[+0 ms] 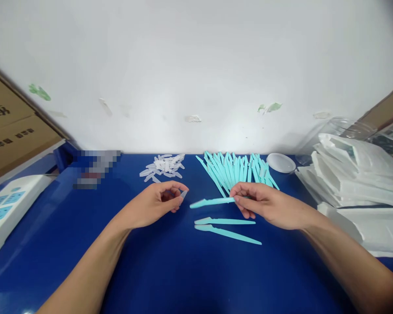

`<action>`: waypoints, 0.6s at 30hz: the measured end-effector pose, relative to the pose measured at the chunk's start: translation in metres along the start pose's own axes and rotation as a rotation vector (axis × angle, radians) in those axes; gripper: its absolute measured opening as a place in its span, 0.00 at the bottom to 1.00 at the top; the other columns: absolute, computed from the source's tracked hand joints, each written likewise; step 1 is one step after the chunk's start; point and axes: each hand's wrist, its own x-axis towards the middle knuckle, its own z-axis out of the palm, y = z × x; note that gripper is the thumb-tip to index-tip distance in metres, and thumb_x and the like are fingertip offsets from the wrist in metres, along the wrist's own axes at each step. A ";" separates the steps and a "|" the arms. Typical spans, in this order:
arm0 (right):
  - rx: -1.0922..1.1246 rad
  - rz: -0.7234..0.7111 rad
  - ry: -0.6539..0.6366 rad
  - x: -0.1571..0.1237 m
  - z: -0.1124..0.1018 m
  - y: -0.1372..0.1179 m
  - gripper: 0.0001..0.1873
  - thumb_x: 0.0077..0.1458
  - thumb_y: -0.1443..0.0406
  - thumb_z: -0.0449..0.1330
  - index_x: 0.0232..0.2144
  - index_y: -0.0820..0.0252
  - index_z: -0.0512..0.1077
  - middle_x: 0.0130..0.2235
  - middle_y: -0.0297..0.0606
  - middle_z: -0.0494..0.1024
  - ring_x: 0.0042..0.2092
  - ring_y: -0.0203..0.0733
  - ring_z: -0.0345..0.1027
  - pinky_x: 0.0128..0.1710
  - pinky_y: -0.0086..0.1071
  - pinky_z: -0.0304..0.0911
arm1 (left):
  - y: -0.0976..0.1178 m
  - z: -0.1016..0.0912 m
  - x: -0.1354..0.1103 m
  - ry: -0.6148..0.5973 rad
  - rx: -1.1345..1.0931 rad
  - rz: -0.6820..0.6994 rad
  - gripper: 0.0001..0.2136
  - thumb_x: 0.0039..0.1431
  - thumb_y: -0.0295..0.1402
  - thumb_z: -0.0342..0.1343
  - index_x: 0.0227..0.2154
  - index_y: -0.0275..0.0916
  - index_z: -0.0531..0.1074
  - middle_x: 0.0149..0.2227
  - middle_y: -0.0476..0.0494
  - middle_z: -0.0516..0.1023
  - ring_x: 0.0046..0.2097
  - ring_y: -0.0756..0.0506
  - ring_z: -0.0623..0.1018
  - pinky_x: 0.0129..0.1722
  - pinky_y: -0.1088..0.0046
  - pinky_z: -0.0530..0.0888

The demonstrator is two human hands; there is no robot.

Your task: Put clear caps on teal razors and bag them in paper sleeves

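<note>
My right hand [260, 203] pinches a turquoise eyebrow razor [212, 202] by its handle, with the blade end pointing left. Facing that end across a small gap, my left hand [160, 200] grips a small translucent blade cover [184, 194] between thumb and fingertips. Two more turquoise razors, an upper one [232, 221] and a lower one [232, 233], lie on the blue table just below. Behind my left hand is a loose pile of clear blade covers [163, 165]. A heap of turquoise razors [232, 168] spreads behind my right hand, which hides part of it.
White padded packets [356, 174] are stacked at the right, near a round translucent lid [280, 162]. A white power strip [9, 205] lies at the left edge beside a cardboard box [13, 126]. The white wall [196, 65] bounds the blue table [183, 274] behind.
</note>
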 end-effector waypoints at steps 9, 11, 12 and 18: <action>-0.010 0.088 0.116 0.000 0.010 0.020 0.18 0.69 0.49 0.46 0.44 0.53 0.68 0.28 0.28 0.60 0.28 0.35 0.51 0.27 0.31 0.50 | -0.004 0.020 0.015 0.230 -0.555 -0.229 0.14 0.53 0.40 0.71 0.36 0.36 0.79 0.36 0.43 0.84 0.39 0.46 0.83 0.42 0.70 0.81; -0.003 0.091 0.157 0.001 0.010 0.022 0.19 0.69 0.48 0.47 0.45 0.53 0.68 0.28 0.28 0.62 0.28 0.35 0.53 0.27 0.31 0.52 | -0.002 0.022 0.014 0.219 -0.540 -0.240 0.13 0.53 0.40 0.72 0.34 0.36 0.79 0.35 0.43 0.84 0.38 0.46 0.83 0.41 0.71 0.81; -0.003 0.090 0.171 0.001 0.010 0.023 0.19 0.69 0.48 0.47 0.45 0.53 0.68 0.28 0.28 0.63 0.28 0.35 0.54 0.28 0.31 0.53 | -0.001 0.023 0.013 0.214 -0.532 -0.236 0.12 0.53 0.40 0.72 0.33 0.37 0.79 0.35 0.43 0.84 0.38 0.46 0.83 0.40 0.71 0.81; 0.006 0.089 0.197 0.003 0.010 0.025 0.20 0.69 0.48 0.47 0.44 0.53 0.69 0.28 0.28 0.63 0.28 0.35 0.55 0.28 0.31 0.54 | 0.000 0.032 0.012 0.184 -0.504 -0.197 0.13 0.53 0.41 0.71 0.32 0.37 0.78 0.34 0.44 0.85 0.38 0.45 0.84 0.42 0.68 0.82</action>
